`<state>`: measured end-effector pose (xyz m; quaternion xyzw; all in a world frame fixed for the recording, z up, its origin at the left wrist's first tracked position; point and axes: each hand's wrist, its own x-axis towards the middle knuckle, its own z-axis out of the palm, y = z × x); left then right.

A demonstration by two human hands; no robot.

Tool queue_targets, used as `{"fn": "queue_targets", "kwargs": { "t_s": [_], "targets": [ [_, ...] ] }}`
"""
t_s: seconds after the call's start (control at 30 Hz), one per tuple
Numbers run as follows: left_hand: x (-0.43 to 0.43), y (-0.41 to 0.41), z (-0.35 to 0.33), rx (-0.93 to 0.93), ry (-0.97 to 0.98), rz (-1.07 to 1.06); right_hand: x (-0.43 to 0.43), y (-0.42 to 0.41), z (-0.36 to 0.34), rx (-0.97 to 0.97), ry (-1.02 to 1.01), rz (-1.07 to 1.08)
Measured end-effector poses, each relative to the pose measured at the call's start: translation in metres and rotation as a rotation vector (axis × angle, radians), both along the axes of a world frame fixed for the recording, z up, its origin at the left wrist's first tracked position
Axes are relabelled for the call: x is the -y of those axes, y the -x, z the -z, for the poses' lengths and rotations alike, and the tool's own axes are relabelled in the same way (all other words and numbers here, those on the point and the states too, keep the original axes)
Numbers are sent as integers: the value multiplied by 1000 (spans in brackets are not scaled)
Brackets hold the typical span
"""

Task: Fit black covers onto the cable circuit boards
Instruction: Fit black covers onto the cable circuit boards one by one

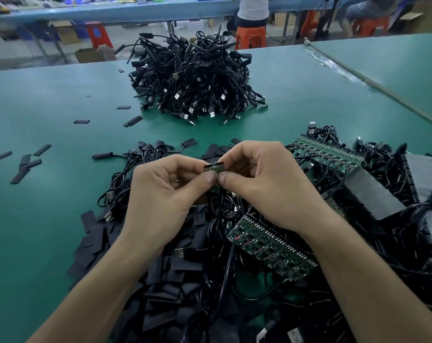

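Both hands are up over the heap, chest-high to the work: the left hand (160, 194) and the right hand (264, 186) each pinch one end of a little piece of circuit board (214, 167), thumb tips meeting beneath it and forefingers curled over the top. It looks like two boards joined side by side, and I'd say that grip is for snapping them apart before any cover goes on. No cover is in either hand. The black covers (135, 268) lie heaped under the left forearm, within easy reach and far too many to count, with about nine strays across the green table (49, 100). I count two uncut board strips, one near (272, 243) and one beyond the right hand (328, 152). There's one big mound of cables (192, 78) pushed well away, presumably done.
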<state>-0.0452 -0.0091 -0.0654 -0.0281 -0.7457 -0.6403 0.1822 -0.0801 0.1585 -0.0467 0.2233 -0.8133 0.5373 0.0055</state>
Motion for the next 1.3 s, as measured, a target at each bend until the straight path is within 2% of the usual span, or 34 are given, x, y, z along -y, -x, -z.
{"fn": "queue_targets", "kwargs": {
  "t_s": [0.1,0.3,0.37,0.53,0.67,1.1,1.3],
  "targets": [
    [-3,-2,3,-10,51,-63,3,-3,1,-78,-71,67],
    [-5,-4,7,5,17,-151,14,-9,5,-157,-129,171],
    [-6,-4,6,0,-3,-126,10,-6,4,-86,-91,118],
    [0,-3,-7,134,-307,160,-1,0,1,335,323,-207],
    [5,-2,-10,209,-392,285,5,-1,5,489,558,-287],
    [-2,-1,-5,176,-414,254,18,-6,9,611,652,-192],
    [-3,0,9,256,-537,264,21,-7,16,763,727,-128]
  ]
}}
